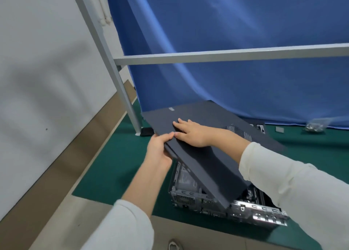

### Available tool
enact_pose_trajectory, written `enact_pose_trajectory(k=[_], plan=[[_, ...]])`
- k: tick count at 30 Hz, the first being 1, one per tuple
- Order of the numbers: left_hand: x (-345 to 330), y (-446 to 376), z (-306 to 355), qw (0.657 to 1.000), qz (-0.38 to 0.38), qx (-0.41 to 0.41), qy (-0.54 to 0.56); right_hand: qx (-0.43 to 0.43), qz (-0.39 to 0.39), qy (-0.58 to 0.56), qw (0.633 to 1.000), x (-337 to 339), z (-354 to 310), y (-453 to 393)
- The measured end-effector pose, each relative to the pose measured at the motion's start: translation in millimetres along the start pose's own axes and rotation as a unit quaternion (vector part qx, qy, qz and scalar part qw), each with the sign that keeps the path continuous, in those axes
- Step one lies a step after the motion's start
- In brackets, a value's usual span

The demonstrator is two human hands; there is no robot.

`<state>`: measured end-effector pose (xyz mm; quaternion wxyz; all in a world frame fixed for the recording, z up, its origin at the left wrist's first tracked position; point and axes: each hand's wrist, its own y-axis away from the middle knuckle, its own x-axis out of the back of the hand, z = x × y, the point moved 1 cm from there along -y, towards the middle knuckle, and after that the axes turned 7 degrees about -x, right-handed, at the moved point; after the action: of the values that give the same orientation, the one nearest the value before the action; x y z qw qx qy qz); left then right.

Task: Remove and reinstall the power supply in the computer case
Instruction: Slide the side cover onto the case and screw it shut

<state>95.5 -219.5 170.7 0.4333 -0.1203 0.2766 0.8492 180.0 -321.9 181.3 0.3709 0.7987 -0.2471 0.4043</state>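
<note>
A silver computer case (190, 195) lies on the green mat, its rear panel with ports toward me. A dark grey side panel (205, 161) is tilted up over the case, its near corner low and its far end raised. My left hand (160, 147) grips the panel's left edge, thumb on top. Fingers straight, my right hand (190, 131) rests flat on the upper face of the panel. The power supply is hidden beneath the panel; only part of the case interior shows under the lifted edge.
A green mat (117, 164) covers the table. A grey metal frame post (130, 106) stands at the mat's far left and a crossbar (226, 56) runs above. Behind hangs a blue curtain (245, 61). A bag of screws (315, 127) lies far right.
</note>
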Motion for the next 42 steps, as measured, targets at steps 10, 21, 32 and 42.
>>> enact_pose_trajectory(k=[10,21,32,42], plan=[[-30,19,-84,0.987,0.131,0.02,0.096,-0.023,-0.088,0.002,0.996,-24,60,51],[-42,33,-88,0.986,0.166,-0.019,-0.001,-0.07,-0.044,0.122,0.989,-41,75,90],[-8,0,-52,0.369,-0.243,-0.429,-0.788,-0.059,0.087,0.161,0.981,-30,96,102],[-27,-33,-23,0.373,-0.328,-0.486,-0.719,-0.122,0.201,0.193,0.953,-23,112,113]])
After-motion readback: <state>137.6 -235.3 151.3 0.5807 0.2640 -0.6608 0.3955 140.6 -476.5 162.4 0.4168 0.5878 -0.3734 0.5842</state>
